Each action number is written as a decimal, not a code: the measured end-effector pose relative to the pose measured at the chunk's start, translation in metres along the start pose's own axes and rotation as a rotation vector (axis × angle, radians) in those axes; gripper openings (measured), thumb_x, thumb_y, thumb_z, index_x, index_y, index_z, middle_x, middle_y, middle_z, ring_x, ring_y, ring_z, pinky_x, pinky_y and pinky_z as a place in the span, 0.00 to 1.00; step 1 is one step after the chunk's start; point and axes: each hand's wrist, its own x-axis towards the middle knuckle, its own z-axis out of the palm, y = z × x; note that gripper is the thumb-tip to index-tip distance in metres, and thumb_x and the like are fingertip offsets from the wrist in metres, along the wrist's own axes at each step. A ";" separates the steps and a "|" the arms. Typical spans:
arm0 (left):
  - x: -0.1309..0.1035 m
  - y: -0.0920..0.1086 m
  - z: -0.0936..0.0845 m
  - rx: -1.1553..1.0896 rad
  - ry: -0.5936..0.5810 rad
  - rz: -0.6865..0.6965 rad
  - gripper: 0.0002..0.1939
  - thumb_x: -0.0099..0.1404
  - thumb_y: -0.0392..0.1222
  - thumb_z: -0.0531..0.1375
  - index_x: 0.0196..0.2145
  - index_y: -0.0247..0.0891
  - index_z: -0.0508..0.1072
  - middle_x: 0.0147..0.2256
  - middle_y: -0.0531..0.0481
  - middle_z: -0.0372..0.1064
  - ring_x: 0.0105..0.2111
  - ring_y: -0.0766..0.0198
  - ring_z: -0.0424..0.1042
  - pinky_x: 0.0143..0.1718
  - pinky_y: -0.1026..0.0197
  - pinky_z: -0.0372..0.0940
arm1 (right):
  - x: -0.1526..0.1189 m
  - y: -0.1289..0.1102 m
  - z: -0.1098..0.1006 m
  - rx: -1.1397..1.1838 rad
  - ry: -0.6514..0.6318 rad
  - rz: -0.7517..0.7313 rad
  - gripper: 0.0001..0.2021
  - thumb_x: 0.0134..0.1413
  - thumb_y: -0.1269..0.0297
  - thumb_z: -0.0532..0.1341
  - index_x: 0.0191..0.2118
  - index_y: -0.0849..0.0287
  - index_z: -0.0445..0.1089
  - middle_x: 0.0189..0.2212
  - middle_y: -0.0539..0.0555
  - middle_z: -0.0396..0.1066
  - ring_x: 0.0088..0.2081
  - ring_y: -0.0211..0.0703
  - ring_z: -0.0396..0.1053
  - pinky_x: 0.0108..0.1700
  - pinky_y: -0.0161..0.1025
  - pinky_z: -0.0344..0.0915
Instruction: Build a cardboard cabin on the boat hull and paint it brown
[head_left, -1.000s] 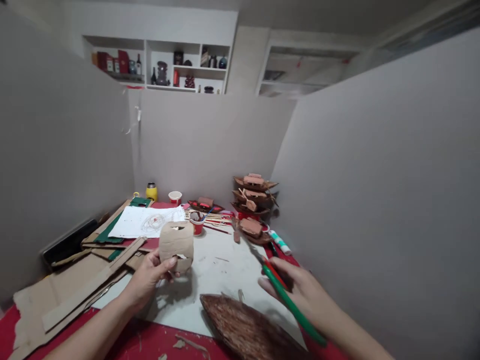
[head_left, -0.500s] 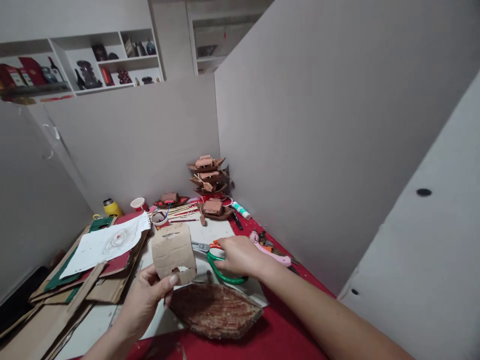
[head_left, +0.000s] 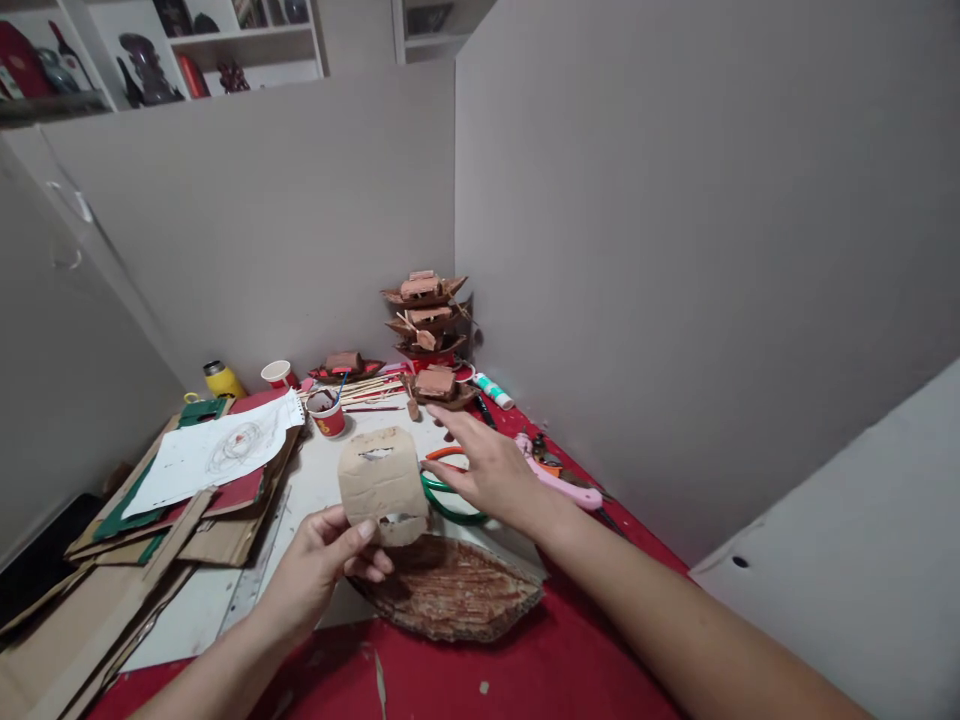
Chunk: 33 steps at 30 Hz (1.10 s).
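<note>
My left hand (head_left: pixel 334 553) pinches the lower edge of a curved piece of brown cardboard (head_left: pixel 381 485) between thumb and fingers. Two ragged holes are cut through this piece. My right hand (head_left: pixel 487 460) is open, its thumb and fingers apart, just above the scissors (head_left: pixel 457 517) with green and orange handles. The scissors lie on the white board, their blades hidden behind the cardboard piece. Below both hands sits a brown-painted cardboard boat hull (head_left: pixel 457 592), partly covered at its left end by my left fingers.
Behind stand a stack of small model boats (head_left: pixel 426 315), another model boat (head_left: pixel 439 385) and a paint cup (head_left: pixel 326 413). On the left, a drawing (head_left: pixel 225 450) rests on piled cardboard (head_left: pixel 247 535). A pink-handled tool (head_left: pixel 566 487) lies right, beside the grey partition (head_left: pixel 675 250).
My right hand has let go of the scissors, which now lie on the board, and its fingers have spread. My left hand still holds the cardboard piece. The camera view has tilted down.
</note>
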 end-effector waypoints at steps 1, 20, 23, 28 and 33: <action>0.000 0.000 0.000 0.016 -0.024 -0.010 0.16 0.59 0.48 0.69 0.39 0.34 0.80 0.29 0.46 0.76 0.27 0.64 0.75 0.29 0.65 0.69 | -0.002 -0.002 -0.002 0.028 0.039 -0.032 0.31 0.62 0.62 0.59 0.66 0.62 0.51 0.60 0.64 0.63 0.60 0.50 0.62 0.59 0.47 0.63; -0.015 -0.007 0.007 0.137 -0.133 -0.157 0.14 0.58 0.48 0.69 0.38 0.38 0.77 0.28 0.50 0.74 0.25 0.65 0.70 0.30 0.64 0.65 | -0.047 -0.022 -0.020 0.200 -0.202 -0.195 0.11 0.53 0.79 0.55 0.39 0.62 0.71 0.34 0.57 0.75 0.36 0.46 0.70 0.38 0.38 0.63; -0.016 -0.008 0.008 0.280 -0.185 -0.105 0.10 0.59 0.46 0.68 0.34 0.37 0.79 0.28 0.49 0.73 0.27 0.64 0.69 0.31 0.64 0.64 | -0.049 -0.023 -0.022 0.182 -0.319 -0.168 0.07 0.55 0.77 0.57 0.33 0.60 0.70 0.29 0.53 0.73 0.32 0.43 0.67 0.34 0.37 0.59; -0.014 -0.007 0.008 0.493 -0.210 0.044 0.07 0.62 0.43 0.64 0.30 0.38 0.81 0.34 0.46 0.75 0.40 0.55 0.72 0.45 0.58 0.63 | -0.046 -0.020 -0.022 0.179 -0.392 -0.197 0.07 0.56 0.76 0.58 0.31 0.60 0.71 0.29 0.52 0.69 0.32 0.41 0.64 0.33 0.36 0.57; -0.011 -0.004 0.010 0.508 -0.122 -0.015 0.06 0.61 0.43 0.63 0.32 0.38 0.76 0.27 0.51 0.72 0.29 0.62 0.69 0.32 0.64 0.63 | -0.036 -0.018 -0.024 0.276 -0.439 -0.142 0.09 0.55 0.79 0.57 0.37 0.62 0.71 0.33 0.54 0.72 0.36 0.43 0.68 0.37 0.36 0.60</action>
